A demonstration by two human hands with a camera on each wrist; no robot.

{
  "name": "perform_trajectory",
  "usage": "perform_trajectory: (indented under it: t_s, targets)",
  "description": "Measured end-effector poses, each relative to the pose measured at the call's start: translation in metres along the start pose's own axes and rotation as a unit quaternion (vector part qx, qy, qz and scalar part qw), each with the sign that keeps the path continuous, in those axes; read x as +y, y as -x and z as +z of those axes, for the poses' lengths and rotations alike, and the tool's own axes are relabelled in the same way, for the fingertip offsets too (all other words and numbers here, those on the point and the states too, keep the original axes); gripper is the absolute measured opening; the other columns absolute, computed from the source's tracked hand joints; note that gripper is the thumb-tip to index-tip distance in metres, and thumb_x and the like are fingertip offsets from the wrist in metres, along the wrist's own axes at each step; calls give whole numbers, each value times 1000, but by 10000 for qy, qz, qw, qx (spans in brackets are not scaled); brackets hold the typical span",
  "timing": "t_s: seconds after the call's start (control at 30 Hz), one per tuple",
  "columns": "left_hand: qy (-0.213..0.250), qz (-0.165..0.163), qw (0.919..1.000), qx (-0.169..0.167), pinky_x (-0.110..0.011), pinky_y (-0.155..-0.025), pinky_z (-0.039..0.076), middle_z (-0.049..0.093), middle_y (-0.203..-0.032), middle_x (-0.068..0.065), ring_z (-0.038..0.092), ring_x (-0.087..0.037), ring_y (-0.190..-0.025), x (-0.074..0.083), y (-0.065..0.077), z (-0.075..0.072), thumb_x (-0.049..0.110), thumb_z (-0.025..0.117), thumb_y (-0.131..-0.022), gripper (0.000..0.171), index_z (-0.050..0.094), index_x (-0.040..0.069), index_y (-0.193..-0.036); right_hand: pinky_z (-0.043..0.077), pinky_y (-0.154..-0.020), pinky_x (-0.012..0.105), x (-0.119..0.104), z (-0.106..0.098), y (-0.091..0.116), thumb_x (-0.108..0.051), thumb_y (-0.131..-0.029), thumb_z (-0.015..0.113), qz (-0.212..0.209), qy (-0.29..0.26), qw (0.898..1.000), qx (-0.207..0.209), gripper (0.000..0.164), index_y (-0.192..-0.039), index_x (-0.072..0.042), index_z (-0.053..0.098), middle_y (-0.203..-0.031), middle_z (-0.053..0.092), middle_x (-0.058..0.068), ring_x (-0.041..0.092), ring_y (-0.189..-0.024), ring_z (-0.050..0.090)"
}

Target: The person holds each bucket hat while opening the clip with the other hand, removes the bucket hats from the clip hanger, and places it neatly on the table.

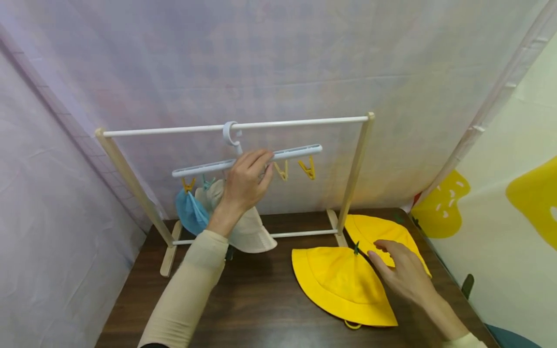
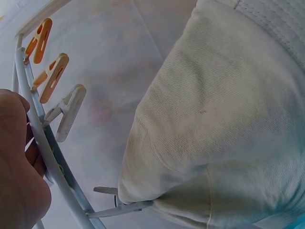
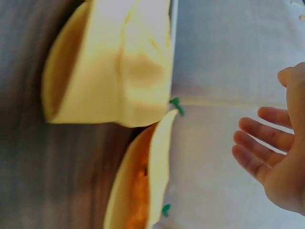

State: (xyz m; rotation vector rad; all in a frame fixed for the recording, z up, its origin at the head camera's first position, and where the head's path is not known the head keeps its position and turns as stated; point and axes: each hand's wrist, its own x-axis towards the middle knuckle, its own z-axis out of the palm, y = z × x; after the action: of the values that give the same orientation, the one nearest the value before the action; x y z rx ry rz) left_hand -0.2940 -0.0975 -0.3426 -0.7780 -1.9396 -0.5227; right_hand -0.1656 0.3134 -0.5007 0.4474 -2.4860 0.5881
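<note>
My left hand [image 1: 247,181] grips the middle of a pale blue clip hanger [image 1: 298,152], its fingers behind the bar in the left wrist view. The hanger tilts, its right end higher. From its left half hang a blue cap-like item [image 1: 190,212] and a beige hat [image 1: 252,234]; a pale clip [image 2: 124,209] pinches the hat's crown. Yellow clips [image 1: 308,167] on the right half hold nothing. My right hand [image 1: 402,270], fingers spread and holding nothing, hovers by a yellow hat [image 1: 339,280] with a green stem. A second yellow hat [image 1: 374,229] lies behind it.
The hanger's hook [image 1: 230,134] goes over the white top rail [image 1: 304,124] of a wooden-legged rack [image 1: 356,169]. The rack stands at the back of a dark wooden table [image 1: 261,309]. Pale curtains [image 1: 261,58] close off the back and sides.
</note>
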Motion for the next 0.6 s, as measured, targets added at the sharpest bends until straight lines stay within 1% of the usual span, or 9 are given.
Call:
perform_trajectory:
  t_s: [0.13,0.33,0.47,0.6]
  targets:
    - [0,44,10000,-19,-49,-109,64,82,-130,-19,79,-38,-118,0,0,0,9,70,-106,29,80,0,-131,62,-93,66,-11,-1,-11,-20,-97,86,-156,-22,9999,38,41,-130,2,75,-124,81,22,45,-112,77]
    - [-21,32,9999,-127,-48,-113,63,81,-135,-18,77,-38,-125,0,1,0,9,70,-106,33,78,1,-136,59,-101,70,-26,0,-25,-23,-101,83,-220,-125,9994,-216,45,-137,0,72,-135,77,25,50,-124,72]
    - [-50,67,9998,-176,-48,-115,62,80,-137,-19,76,-39,-127,2,1,-1,7,73,-103,37,77,0,-139,58,-103,71,-37,1,-33,-27,-103,81,-313,-150,9989,-322,47,-141,-2,71,-138,76,23,49,-127,71]
    - [-163,108,9996,-216,-49,-116,61,79,-138,-21,76,-40,-128,2,2,-1,6,78,-99,42,76,-1,-140,59,-102,70,-45,4,-40,-26,-102,81,-472,-185,9984,-268,47,-141,-2,70,-138,76,23,47,-126,72]
